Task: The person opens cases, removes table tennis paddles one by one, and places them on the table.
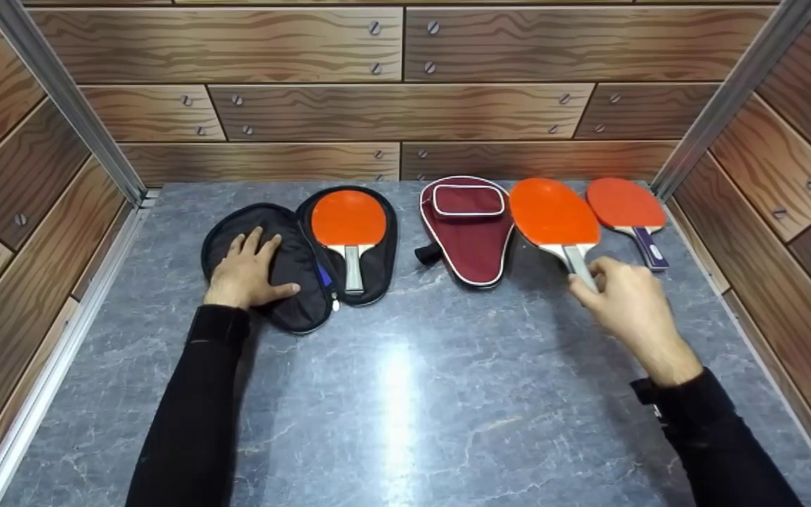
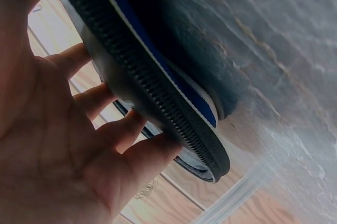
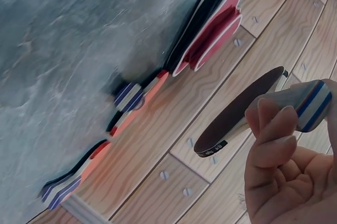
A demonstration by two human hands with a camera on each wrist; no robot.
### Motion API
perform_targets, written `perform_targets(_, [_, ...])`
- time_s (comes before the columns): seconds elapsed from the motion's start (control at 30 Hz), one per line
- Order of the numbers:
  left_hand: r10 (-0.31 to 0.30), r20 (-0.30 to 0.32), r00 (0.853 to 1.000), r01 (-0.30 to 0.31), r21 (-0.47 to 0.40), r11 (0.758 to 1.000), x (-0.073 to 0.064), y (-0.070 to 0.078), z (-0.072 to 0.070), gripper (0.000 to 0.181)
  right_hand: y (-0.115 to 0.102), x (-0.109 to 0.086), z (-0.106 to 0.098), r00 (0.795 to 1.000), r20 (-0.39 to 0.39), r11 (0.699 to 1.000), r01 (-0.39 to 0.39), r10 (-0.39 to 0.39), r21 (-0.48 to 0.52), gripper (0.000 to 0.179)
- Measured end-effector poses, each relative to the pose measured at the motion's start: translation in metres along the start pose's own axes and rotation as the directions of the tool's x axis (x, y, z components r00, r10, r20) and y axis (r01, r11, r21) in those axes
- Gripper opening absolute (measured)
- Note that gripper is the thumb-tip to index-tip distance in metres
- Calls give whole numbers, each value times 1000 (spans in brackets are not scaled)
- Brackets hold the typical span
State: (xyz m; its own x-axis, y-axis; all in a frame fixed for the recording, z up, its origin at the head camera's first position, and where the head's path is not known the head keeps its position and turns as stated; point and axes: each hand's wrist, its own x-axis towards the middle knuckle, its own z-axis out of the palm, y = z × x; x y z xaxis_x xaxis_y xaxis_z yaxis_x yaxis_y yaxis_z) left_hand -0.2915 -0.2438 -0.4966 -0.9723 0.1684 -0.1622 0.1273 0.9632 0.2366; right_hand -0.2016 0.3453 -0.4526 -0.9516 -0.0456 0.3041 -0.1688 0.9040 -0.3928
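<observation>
My left hand (image 1: 247, 271) lies with fingers spread on the flap of an opened black paddle case (image 1: 300, 310). In the left wrist view the fingers touch the case beside its zipper (image 2: 158, 103). Inside the case's other half lies an orange table tennis paddle (image 1: 349, 218), handle toward me. My right hand (image 1: 624, 299) grips the grey handle of another orange table tennis paddle (image 1: 553, 211), raised above the table. In the right wrist view this held paddle (image 3: 242, 111) shows its dark side and a striped handle end.
A dark red paddle case (image 1: 472, 243) with white piping lies between the two orange paddles. At the far right rests a red paddle (image 1: 627, 204) with a purple handle. Another striped handle (image 3: 129, 98) shows on the table in the right wrist view. Wood-patterned walls (image 1: 307, 113) enclose the grey table (image 1: 307, 422).
</observation>
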Motion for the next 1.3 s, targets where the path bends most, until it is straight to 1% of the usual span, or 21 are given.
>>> perform_targets(0.3, [5, 3, 1000, -5, 2, 1000, 1, 3, 0, 110, 23, -16, -13, 997, 16, 997, -77, 77, 8, 31])
perform_targets(0.53, [2, -5, 1000, -2, 6, 1000, -1, 3, 0, 110, 43, -27, -18, 996, -9, 996, -88, 88, -10, 33])
perform_targets(0.7, [7, -5, 1000, -7, 9, 1000, -1, 2, 0, 110, 57, -37, -21, 994, -4, 994, -107, 107, -19, 33])
perform_targets(1.03, [10, -12, 1000, -10, -3, 1000, -2, 1, 2, 109, 78, -55, -24, 988, 32, 988, -149, 151, -39, 33])
perform_targets(1.3, [12, -24, 1000, -12, -4, 1000, -1, 0, 2, 109, 95, -67, -30, 980, 91, 983, -171, 176, -65, 38])
